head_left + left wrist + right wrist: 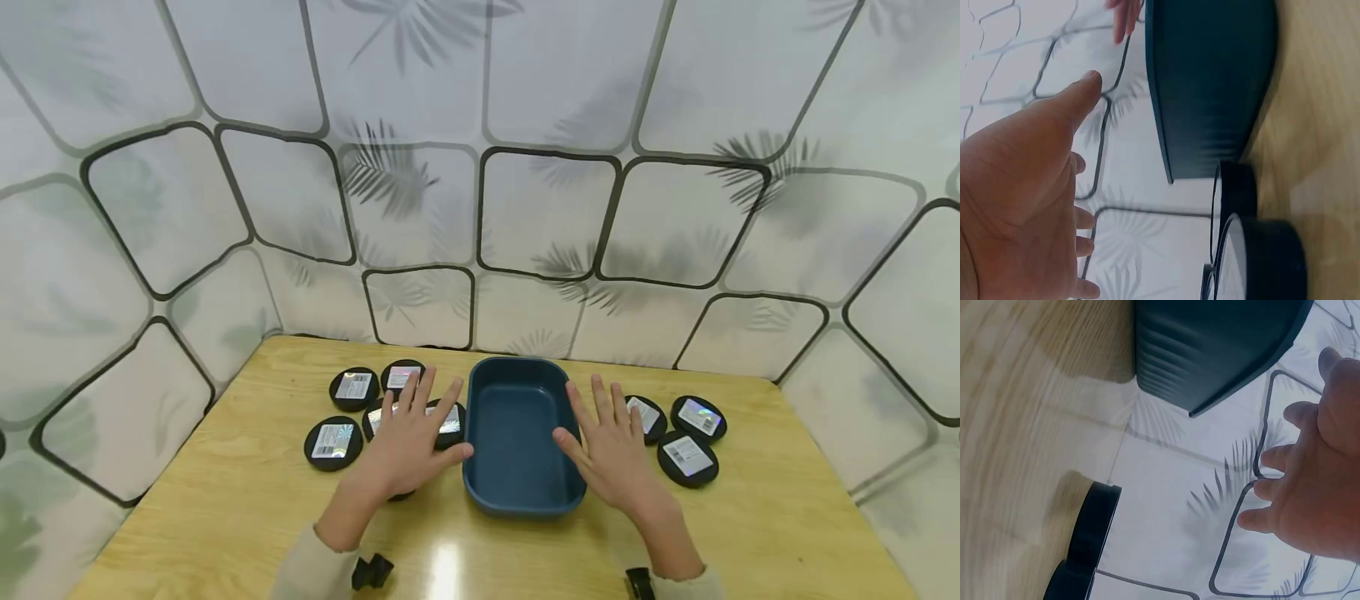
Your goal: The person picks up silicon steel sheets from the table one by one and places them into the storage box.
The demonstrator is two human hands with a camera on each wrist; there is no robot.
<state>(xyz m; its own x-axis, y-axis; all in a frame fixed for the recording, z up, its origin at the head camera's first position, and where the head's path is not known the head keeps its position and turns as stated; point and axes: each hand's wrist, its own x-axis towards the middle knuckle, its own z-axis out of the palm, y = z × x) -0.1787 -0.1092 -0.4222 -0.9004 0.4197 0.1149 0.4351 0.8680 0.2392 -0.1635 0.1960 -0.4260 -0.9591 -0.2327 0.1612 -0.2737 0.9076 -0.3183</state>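
Note:
A dark blue rectangular bin [521,500] with rounded corners stands in the middle of the wooden table, with nothing inside it. My left hand [405,446] hovers at its left side, fingers spread, above several round black containers [333,443] with white barcode labels. On the bin's other side my right hand [615,462] is held up with fingers apart, near more round black containers [687,458]. Both wrist views show the palms, left [1029,206] and right [1316,481], holding nothing. The left hand partly hides some containers in the head view.
The light wooden table [247,517] ends at a pale curtain [540,225] with dark outlines and leaf prints, which hangs behind and on both sides. Black wrist straps [372,572] show at the sleeves.

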